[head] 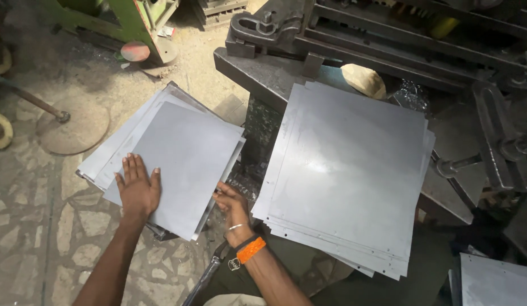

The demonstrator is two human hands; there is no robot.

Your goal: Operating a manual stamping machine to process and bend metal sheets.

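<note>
Head view, looking down on a workshop floor: the left hand [137, 190] is lying flat, fingers extended and together, palm pressing on the top grey metal sheet [184, 153] of the left stack [105, 156], grasping nothing; the right hand [232, 204] is curling its fingers around the near right edge of that same sheet, pinching it at the side of the pile, with a thin bangle and an orange wristband [250, 250] showing at the wrist; the left stack is sitting low, tilted and fanned, its sheets offset from one another, just beside the dark machine base [263, 130]; a second, larger stack of sheets [348, 170] is resting on the machine's steel table [258, 71], well to the right of both hands, its lower edges fanned and small holes showing along them; heavy iron machine parts [399, 39] are running across the top; stone paving [48, 226] is covering the floor at left; another sheet [498, 280] is lying at the lower right corner.
</note>
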